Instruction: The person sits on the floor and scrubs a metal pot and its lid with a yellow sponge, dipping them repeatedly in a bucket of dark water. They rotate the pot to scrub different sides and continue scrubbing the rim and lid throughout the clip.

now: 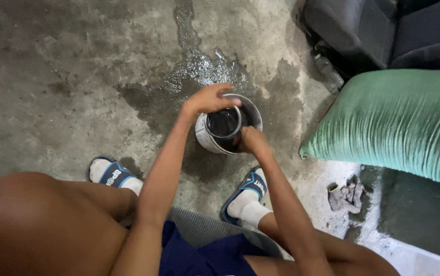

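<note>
A grey metal bucket (203, 137) stands on the wet concrete floor between my feet. Inside it sits a dark round part with a ring-shaped rim (223, 122), in dark liquid. My left hand (209, 98) reaches over the bucket's far rim, and its fingers rest on the top of the round part. My right hand (251, 139) is down inside the bucket at its near right side and grips the round part's edge. The lower part of the round thing is hidden in the bucket.
A wet patch (199, 66) spreads over the concrete beyond the bucket. A large green sack (399, 120) lies to the right, with a dark seat (363, 30) behind it. A crumpled grey rag (346, 195) lies near my right foot. I wear blue slides (112, 174) and white socks.
</note>
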Available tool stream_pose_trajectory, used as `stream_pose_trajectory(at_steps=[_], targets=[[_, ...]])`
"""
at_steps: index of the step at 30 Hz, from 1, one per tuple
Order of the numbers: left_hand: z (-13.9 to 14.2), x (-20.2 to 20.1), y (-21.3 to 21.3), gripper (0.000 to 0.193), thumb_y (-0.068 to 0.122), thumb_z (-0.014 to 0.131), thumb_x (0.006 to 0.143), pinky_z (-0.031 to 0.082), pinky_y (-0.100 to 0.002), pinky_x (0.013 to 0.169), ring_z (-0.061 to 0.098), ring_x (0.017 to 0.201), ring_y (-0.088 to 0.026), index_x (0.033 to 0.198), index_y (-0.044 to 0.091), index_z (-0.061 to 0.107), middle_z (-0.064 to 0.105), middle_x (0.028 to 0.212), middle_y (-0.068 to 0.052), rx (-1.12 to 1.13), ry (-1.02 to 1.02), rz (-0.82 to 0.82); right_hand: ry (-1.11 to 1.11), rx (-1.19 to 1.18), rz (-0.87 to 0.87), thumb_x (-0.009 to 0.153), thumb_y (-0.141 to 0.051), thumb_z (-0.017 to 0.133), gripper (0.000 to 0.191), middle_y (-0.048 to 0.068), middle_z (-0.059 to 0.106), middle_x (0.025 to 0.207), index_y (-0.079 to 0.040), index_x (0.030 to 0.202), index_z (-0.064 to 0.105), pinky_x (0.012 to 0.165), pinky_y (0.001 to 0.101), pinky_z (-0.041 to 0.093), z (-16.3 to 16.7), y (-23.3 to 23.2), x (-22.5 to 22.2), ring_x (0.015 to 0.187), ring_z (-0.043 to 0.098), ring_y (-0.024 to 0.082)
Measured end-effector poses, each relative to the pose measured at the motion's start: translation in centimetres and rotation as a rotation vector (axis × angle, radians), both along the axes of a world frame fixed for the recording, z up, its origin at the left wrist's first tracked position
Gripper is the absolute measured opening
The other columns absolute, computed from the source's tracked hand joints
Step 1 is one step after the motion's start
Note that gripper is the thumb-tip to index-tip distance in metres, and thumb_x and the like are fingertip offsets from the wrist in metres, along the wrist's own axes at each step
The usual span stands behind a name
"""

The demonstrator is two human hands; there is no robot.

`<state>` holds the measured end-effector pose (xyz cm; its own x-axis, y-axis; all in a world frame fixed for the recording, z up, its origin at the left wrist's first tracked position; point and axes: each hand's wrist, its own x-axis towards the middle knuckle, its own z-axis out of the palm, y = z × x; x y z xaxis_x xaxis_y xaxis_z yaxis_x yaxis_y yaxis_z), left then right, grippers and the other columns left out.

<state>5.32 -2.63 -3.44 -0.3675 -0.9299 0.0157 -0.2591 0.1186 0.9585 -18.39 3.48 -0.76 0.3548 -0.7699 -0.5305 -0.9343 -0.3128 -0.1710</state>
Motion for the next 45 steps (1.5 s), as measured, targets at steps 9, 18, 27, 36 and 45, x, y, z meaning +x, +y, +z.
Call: stream_pose_trajectory(at_steps=[9,18,27,36,45], targets=[[-0.2,0.0,0.6,0.050,0.047,0.085,0.077,0.056,-0.033,0.087,0.074,0.095,-0.017,0.111,0.011,0.080,0.080,0.105,-0.009,0.038,0.076,-0.008,0.135,0.031,0.335,0.079,-0.013,0.070,0.029,0.012,0.078,0.103,-0.019,0.106,0.080,0.087,0.0455,0.053,-2.9,-0.1,0.4,0.095,0.073,0.031],[-0.6,-6.3,3.7,0.032,0.032,0.072,0.095,0.053,-0.036,0.077,0.062,0.085,-0.015,0.116,0.008,0.075,0.075,0.097,-0.003,0.534,0.616,0.503,-0.851,0.085,-0.599,0.099,-0.004,0.059,0.021,0.002,0.070,0.100,-0.005,0.118,0.068,0.077,0.0293,0.053,1.8,2.2,-4.8,0.089,0.063,0.012],[-0.2,-12.0,4.9,0.035,0.034,0.061,0.101,0.046,-0.034,0.100,0.059,0.115,-0.016,0.126,0.009,0.065,0.067,0.125,-0.004,0.441,0.989,0.969,-1.870,0.227,-0.943,0.103,-0.010,0.058,0.021,0.007,0.068,0.115,-0.007,0.123,0.060,0.091,0.0349,0.057,0.3,5.6,-2.6,0.103,0.068,0.018],[1.4,-14.7,5.7,0.035,0.029,0.053,0.106,0.048,-0.032,0.099,0.063,0.113,-0.018,0.126,0.003,0.066,0.071,0.123,-0.010,0.337,0.813,0.930,-0.883,-0.973,-0.828,0.094,-0.021,0.077,0.032,0.012,0.063,0.108,-0.001,0.119,0.071,0.080,0.0313,0.054,-0.2,3.3,0.2,0.091,0.065,0.020],[2.0,-15.1,6.0,0.035,0.024,0.052,0.107,0.052,-0.034,0.093,0.069,0.103,-0.021,0.126,-0.001,0.068,0.075,0.115,-0.015,0.079,0.558,0.949,-0.837,-0.994,-0.892,0.101,-0.021,0.070,0.027,0.017,0.078,0.108,0.000,0.117,0.075,0.085,0.0288,0.057,-0.9,3.1,0.9,0.095,0.076,0.017]])
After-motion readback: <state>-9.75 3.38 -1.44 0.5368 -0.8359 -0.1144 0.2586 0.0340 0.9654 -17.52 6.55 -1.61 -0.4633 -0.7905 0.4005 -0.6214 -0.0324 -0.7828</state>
